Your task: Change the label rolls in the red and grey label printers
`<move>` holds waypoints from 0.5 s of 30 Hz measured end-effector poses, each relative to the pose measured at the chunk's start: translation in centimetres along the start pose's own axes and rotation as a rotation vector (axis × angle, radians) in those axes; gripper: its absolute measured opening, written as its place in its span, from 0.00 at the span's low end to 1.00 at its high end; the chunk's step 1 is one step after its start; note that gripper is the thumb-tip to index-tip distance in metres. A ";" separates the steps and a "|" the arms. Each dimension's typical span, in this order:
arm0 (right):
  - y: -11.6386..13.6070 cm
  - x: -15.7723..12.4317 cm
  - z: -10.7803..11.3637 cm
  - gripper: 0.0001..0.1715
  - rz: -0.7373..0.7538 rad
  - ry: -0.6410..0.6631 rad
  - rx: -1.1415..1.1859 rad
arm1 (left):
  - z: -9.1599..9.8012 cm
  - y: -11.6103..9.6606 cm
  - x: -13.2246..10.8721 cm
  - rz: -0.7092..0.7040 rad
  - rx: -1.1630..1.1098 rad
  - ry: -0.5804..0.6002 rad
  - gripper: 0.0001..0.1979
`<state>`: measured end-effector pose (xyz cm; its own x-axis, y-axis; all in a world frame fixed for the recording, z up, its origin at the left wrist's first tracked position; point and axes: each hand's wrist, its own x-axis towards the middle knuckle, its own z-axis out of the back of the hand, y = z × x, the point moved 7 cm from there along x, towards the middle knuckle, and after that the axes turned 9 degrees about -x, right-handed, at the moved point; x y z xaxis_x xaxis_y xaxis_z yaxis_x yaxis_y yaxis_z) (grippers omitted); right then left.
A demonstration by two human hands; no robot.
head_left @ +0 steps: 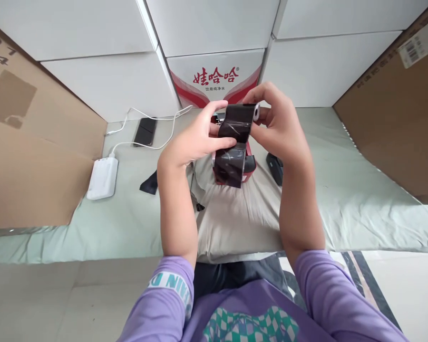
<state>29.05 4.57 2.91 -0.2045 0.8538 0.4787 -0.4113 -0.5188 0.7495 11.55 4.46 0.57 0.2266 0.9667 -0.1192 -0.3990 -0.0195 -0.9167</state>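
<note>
A roll of glossy black ribbon (231,165) is held up between both hands, its loose end hanging down in a wavy strip. My right hand (276,118) grips the roll at its upper right, where the pale end of the core shows. With the thumb in front and fingers behind, my left hand (204,135) pinches the strip near its middle. Behind and below the ribbon stands a red and black device (250,165), mostly hidden by it. Metal-looking parts show between the left fingers and the ribbon, too small to make out.
On the green cloth at left lie a black phone (145,131) and a white power bank (102,178) with a white cable (135,143). A black piece (149,184) is by my left forearm, a black object (275,168) by my right. Cardboard boxes (395,114) flank both sides.
</note>
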 end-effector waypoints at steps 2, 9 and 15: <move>-0.7 0.0 1.1 0.15 -0.029 0.006 -0.051 | -0.1 0.2 0.6 -0.024 -0.001 0.009 0.43; -2.2 -0.3 1.9 0.20 -0.050 0.144 -0.201 | 0.5 1.7 -0.4 -0.081 0.037 0.303 0.29; -3.4 0.0 -1.4 0.20 -0.041 0.316 -0.244 | -0.5 2.1 0.0 -0.022 0.028 0.282 0.27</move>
<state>29.22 6.35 -0.26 -0.4307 0.8647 0.2583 -0.6161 -0.4909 0.6160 11.19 4.26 -1.53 0.4720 0.8576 -0.2042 -0.4151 0.0118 -0.9097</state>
